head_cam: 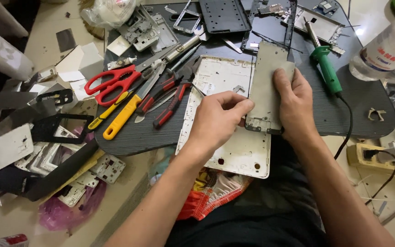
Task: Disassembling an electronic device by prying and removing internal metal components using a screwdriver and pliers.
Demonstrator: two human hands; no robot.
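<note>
The narrow plate (267, 87) under both hands looked like dull grey metal, matt and faintly scuffed. The wide frame (234, 146) beneath it was white, smooth plastic or painted metal; which could not be told. The board (129, 132) was dark with fine ribbed grooves, low in sheen. The scissors (110, 83) had glossy red plastic handles and bright steel blades. The knife (120, 118) had a smooth yellow plastic grip. The pliers (168, 96) carried red-and-black rubbery grips. The iron (325, 68) had a green plastic handle. The bottle (385, 48) was clear plastic with a paper label.
</note>
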